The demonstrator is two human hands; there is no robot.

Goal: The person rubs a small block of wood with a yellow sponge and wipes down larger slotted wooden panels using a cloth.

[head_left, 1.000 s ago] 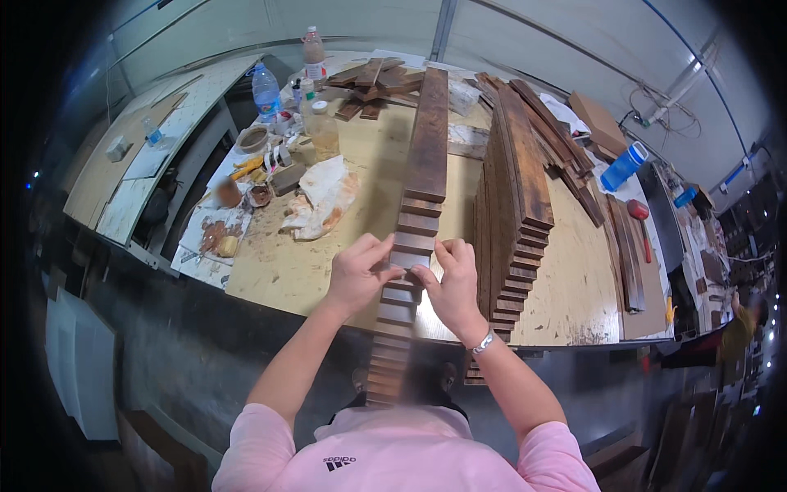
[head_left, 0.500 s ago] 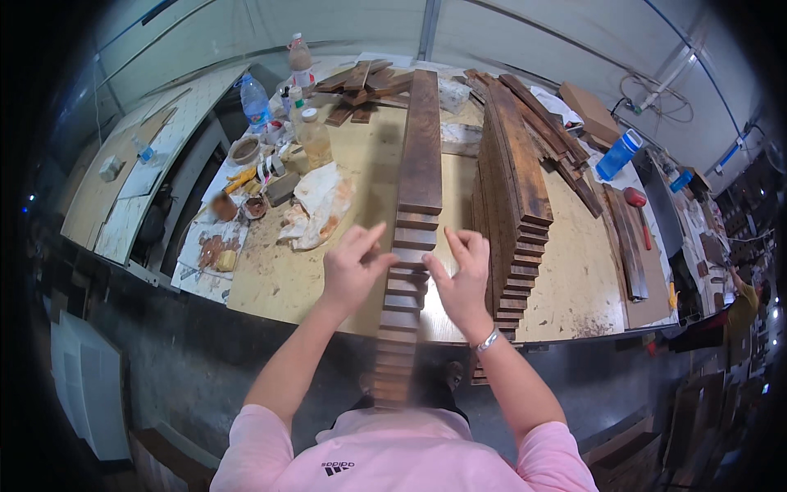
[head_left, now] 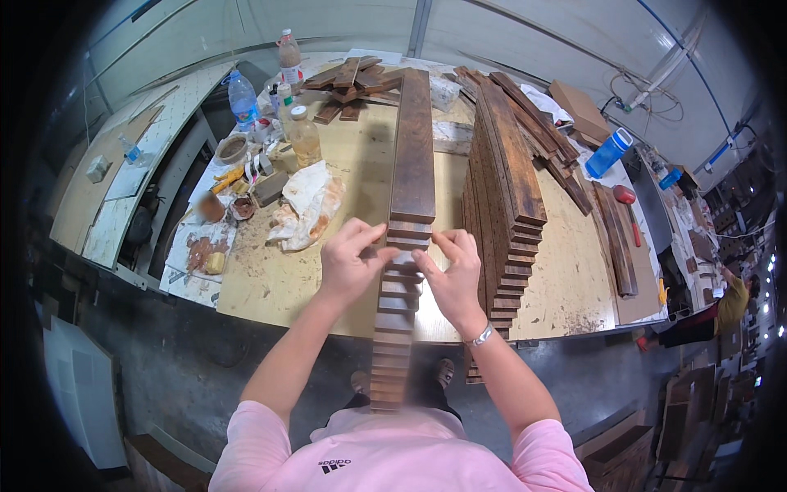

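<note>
A tall stack of dark brown wooden planks (head_left: 413, 156) runs away from me across the table, its near ends stepped like a staircase. My left hand (head_left: 351, 258) is closed at the left edge of a plank just below the top one, index finger and thumb against the wood. On the opposite edge, my right hand (head_left: 455, 271) pinches in the same way, a silver bracelet on its wrist. Between the thumbs a pale patch shows on the plank; I cannot tell whether it is glare. To the right stands a second stack of planks (head_left: 512, 164), also stepped.
On the left lie a stained white cloth (head_left: 310, 205), a jar (head_left: 304, 139), bottles and a bowl (head_left: 232, 149). Loose wooden pieces (head_left: 351, 82) are heaped at the back. A blue bottle (head_left: 609, 153) and a red-headed mallet (head_left: 625, 195) are on the right. Another person (head_left: 725, 307) is at far right.
Both hands have closed in on the middle stack, their fingertips now against its sides. The view has shifted slightly. Both stacks keep their places.
</note>
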